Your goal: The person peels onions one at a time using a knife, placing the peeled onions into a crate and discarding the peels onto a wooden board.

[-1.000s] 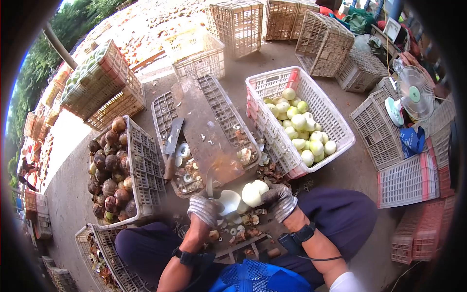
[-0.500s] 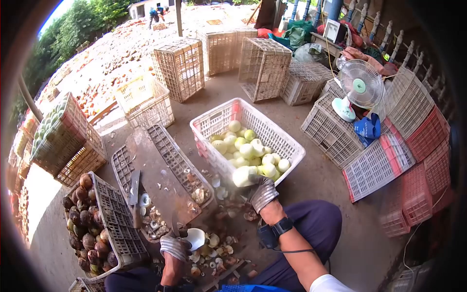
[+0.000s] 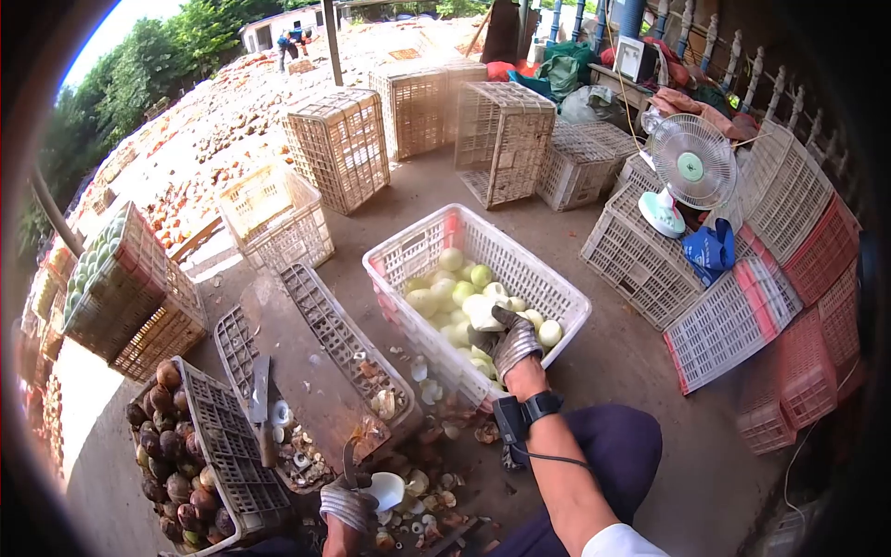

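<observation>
My right hand (image 3: 516,347), in a striped, dark-fingered glove, reaches into a white plastic crate (image 3: 548,263). Its fingers are closed around a pale, peeled round vegetable or fruit (image 3: 480,313), low over a heap of smooth whitish-green ones (image 3: 450,259). At the bottom, my left hand (image 3: 347,507), gloved too, is closed on a small tool with a curved blade (image 3: 349,461) pointing up. Beside that hand is a white, cup-shaped piece (image 3: 386,489), whose link to the tool is hidden. A broad knife (image 3: 261,390) lies on the worn board (image 3: 320,362) between us.
Dark, unpeeled round produce (image 3: 176,464) fills a crate (image 3: 232,441) at the left. Peelings (image 3: 422,511) litter the ground below the board. Upended crates (image 3: 339,153) stand behind. On a crate at the right stands a fan (image 3: 690,167) beside a blue bag (image 3: 710,249).
My right hand has moved from the crate's near edge up and inward over the heap, carrying the pale round produce. The left hand keeps its hold on the tool. The view has shifted slightly.
</observation>
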{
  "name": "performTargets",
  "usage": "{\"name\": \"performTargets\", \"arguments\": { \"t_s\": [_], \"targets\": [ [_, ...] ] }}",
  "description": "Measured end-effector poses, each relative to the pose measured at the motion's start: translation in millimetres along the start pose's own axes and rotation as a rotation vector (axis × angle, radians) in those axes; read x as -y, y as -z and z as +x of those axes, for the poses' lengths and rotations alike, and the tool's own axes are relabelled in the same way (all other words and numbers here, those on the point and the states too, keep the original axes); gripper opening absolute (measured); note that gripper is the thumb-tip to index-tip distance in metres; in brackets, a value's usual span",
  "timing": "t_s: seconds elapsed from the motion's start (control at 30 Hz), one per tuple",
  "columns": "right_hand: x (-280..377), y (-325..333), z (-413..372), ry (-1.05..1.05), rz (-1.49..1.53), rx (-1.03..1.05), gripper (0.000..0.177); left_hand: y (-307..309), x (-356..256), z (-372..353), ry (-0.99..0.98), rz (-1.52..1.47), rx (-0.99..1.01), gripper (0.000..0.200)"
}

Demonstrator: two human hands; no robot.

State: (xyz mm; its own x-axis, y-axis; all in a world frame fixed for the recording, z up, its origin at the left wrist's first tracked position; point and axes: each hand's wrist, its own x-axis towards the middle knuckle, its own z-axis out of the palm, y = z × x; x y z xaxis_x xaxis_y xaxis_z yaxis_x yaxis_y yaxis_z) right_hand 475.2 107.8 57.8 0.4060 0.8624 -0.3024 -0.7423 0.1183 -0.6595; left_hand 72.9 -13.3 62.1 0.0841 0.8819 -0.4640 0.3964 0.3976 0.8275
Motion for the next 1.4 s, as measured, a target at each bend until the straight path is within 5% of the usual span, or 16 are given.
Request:
{"name": "performTargets", "arguments": {
  "t_s": [0.07,0.1,0.17,0.3,0.4,0.53,0.67,0.77,0.87,0.93,1.07,1.13,1.2,1.27,1.33,1.4],
  "targets": [
    [0,-15,15,-0.050,-0.104,0.042,0.041,1,-42,-18,0.143,0.035,-0.019,0.031],
    [-4,-9,17,-0.006,-0.412,0.103,0.046,3,-37,-15,0.161,-0.023,-0.017,0.032],
    [-8,-4,25,-0.251,-0.250,-0.178,0.057,3,-24,-1,0.188,-0.089,-0.025,0.032],
    [-13,33,-2,-0.138,-0.141,-0.228,0.045,3,-59,-14,0.014,0.025,-0.030,0.030],
    [-7,16,-20,-0.108,-0.072,-0.221,0.031,8,-61,-13,0.149,-0.061,0.002,0.028],
    [15,-17,-26,-0.120,-0.095,-0.048,0.024,18,-46,-25,0.047,-0.603,0.020,0.019],
    [34,-93,-76,-0.098,-0.251,0.121,0.029,21,-18,-7,-0.038,-0.571,-0.033,0.020],
    [38,-120,-123,-0.138,-0.470,0.358,0.030,31,95,50,-0.388,0.282,-0.124,0.009],
    [34,-131,-173,-0.224,-0.626,0.442,0.031,29,-22,-22,-0.151,-0.034,-0.111,0.017],
    [19,-116,-190,-0.321,-0.703,0.433,0.032,32,-30,-29,-0.057,0.276,-0.008,0.023],
    [-54,-52,-172,-0.596,-0.809,0.294,0.028,24,29,-15,-0.230,0.791,0.003,0.019],
    [-100,-8,-144,-0.760,-1.176,0.308,0.022,20,20,-22,-0.076,0.853,0.107,0.021],
    [-132,6,-124,-0.657,-2.045,0.812,0.028,23,8,-30,-0.034,0.885,0.157,0.023],
    [-165,46,-117,-0.913,-1.411,0.245,0.020,28,0,-35,0.027,0.899,0.184,0.025],
    [-205,84,-101,-0.964,-1.482,0.286,0.020,30,-5,-35,0.096,0.901,0.199,0.029],
    [-273,129,-70,-0.232,-2.596,1.552,0.028,29,-3,-31,0.083,0.915,0.176,0.028]
  ]
}}
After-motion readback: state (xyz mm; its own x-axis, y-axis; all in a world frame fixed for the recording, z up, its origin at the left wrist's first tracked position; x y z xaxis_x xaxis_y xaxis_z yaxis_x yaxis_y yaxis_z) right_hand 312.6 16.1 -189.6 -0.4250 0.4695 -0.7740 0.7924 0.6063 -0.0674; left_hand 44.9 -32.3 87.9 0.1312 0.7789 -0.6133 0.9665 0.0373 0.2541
